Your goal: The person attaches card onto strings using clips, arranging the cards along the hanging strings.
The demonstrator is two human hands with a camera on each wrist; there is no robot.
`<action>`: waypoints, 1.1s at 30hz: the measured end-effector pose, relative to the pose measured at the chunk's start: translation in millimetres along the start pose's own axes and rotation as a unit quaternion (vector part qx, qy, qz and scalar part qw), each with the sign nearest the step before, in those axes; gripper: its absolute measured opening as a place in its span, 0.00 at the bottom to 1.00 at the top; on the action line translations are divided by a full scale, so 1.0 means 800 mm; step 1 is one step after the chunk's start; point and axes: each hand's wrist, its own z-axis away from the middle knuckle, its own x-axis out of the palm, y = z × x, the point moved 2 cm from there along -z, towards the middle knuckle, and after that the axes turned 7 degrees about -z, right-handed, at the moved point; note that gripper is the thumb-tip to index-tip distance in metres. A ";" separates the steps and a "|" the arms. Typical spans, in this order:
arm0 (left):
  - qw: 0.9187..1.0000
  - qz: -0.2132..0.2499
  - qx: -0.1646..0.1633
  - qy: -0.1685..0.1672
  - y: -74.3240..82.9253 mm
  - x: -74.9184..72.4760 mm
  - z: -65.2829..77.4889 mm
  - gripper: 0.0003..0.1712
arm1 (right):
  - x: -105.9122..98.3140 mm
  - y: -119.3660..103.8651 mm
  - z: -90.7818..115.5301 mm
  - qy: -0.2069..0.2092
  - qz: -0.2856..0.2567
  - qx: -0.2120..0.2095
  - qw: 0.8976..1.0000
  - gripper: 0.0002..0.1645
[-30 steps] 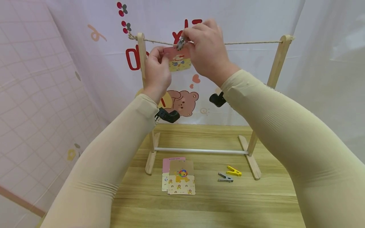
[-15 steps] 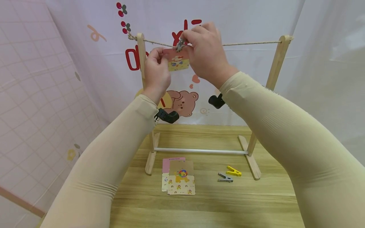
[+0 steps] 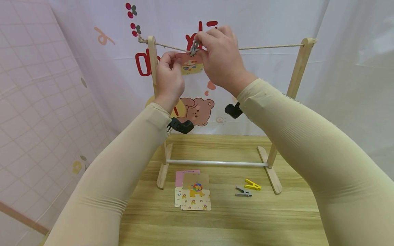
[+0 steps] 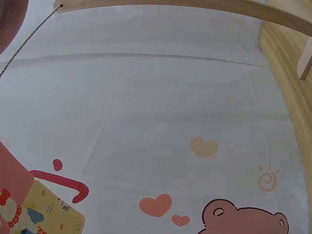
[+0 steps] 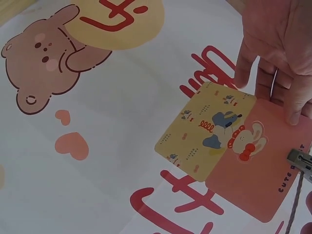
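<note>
In the head view, a pink-and-yellow card with a rabbit picture (image 3: 191,67) is up at the twine line (image 3: 264,47). My left hand (image 3: 170,78) pinches the card's upper left part between thumb and fingers. A grey clothespin (image 3: 194,48) is in my right hand (image 3: 223,56), pinched by its upper end. The right wrist view has the clothespin's tip (image 5: 301,161) at the card's lettered top edge, with the twine beside it. Whether it clamps both card and twine I cannot tell. A corner of the card (image 4: 53,212) shows in the left wrist view.
Wooden posts (image 3: 298,70) hold the twine, joined low down by a white rod (image 3: 215,163). On the wooden table lie a lion card (image 3: 196,196) over a pink-topped card (image 3: 179,179), a grey clothespin (image 3: 243,192) and a yellow clothespin (image 3: 253,184).
My right hand has shifted slightly left with the clothespin, which now stands more upright. The card has moved a little left and its lower edge has tipped away. My left hand keeps its pinch.
</note>
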 end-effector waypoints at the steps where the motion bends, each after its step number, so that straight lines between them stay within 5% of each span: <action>1: 1.000 0.001 0.000 0.001 0.000 0.000 0.000 0.11 | 0.000 0.000 0.000 -0.002 0.000 0.003 1.000 0.18; 18: 1.000 0.011 0.016 -0.005 0.004 0.001 0.004 0.13 | -0.004 0.009 0.004 0.032 -0.018 -0.002 0.999 0.26; 33: 0.999 0.010 0.017 -0.026 0.007 0.000 0.011 0.14 | -0.012 0.030 0.048 0.073 -0.055 -0.044 0.995 0.24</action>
